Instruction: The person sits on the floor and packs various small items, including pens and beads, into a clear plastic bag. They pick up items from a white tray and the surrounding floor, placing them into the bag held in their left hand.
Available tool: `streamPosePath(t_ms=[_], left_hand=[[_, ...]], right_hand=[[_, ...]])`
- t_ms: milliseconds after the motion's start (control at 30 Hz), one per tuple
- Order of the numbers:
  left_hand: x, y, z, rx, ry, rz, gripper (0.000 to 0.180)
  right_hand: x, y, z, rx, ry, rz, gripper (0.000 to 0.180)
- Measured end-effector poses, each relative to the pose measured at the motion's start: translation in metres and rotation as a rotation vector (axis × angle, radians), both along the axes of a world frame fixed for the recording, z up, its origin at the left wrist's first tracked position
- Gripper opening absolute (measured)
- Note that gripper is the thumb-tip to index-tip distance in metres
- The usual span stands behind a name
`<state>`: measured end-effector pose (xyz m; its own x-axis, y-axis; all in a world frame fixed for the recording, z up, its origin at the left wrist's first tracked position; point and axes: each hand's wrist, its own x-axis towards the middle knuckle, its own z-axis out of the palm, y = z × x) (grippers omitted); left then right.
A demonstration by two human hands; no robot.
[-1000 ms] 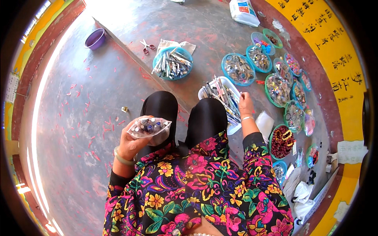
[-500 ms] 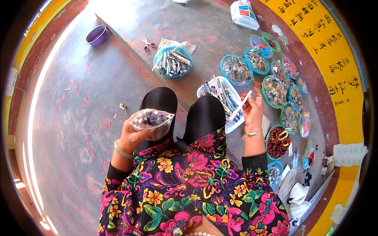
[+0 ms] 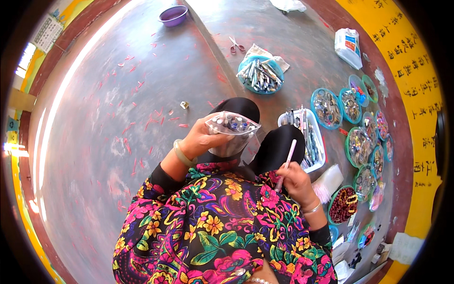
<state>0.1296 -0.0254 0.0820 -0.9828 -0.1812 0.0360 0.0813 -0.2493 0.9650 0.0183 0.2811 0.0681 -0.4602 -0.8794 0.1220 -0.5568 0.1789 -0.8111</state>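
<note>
My left hand (image 3: 201, 139) is closed on a clear plastic bag (image 3: 243, 147) and keeps it upright above my knee. Several pens with white, dark and blue ends show at the bag's open mouth. A slim pale pink-and-white pen (image 3: 289, 156) is pinched in my right hand (image 3: 298, 182), over my lap and tilted with its upper end away from me. Just beyond that hand, a white tray (image 3: 322, 149) of mixed pens stands beside my right knee.
Ahead on the floor sit a blue basket (image 3: 258, 91) full of pens and red-handled scissors (image 3: 239, 47). Off to the right cluster several round baskets (image 3: 326, 110) of small goods, with dark red beads (image 3: 341, 204) nearer. A purple basin (image 3: 173, 18) stands far off.
My right hand has drawn the pen back from over the tray toward my lap. The bag stays in my left hand. The whole view has shifted, so the floor things appear farther right.
</note>
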Motion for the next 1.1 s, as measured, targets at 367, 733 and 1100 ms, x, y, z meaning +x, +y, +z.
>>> streamPosePath(t_ms=[367,733,1100], left_hand=[[0.002,0.0,0.0,0.024,0.045,-0.072,0.046],[0.001,0.005,0.005,0.107,0.027,-0.127,0.046],[0.004,0.007,0.008,0.186,0.006,-0.16,0.048]], right_hand=[[-0.031,-0.028,0.077,-0.209,0.566,-0.247,0.045],[-0.01,-0.104,0.108,-0.759,-0.005,-0.1,0.069],[-0.005,-0.126,0.093,-0.704,-0.179,-0.131,0.055]])
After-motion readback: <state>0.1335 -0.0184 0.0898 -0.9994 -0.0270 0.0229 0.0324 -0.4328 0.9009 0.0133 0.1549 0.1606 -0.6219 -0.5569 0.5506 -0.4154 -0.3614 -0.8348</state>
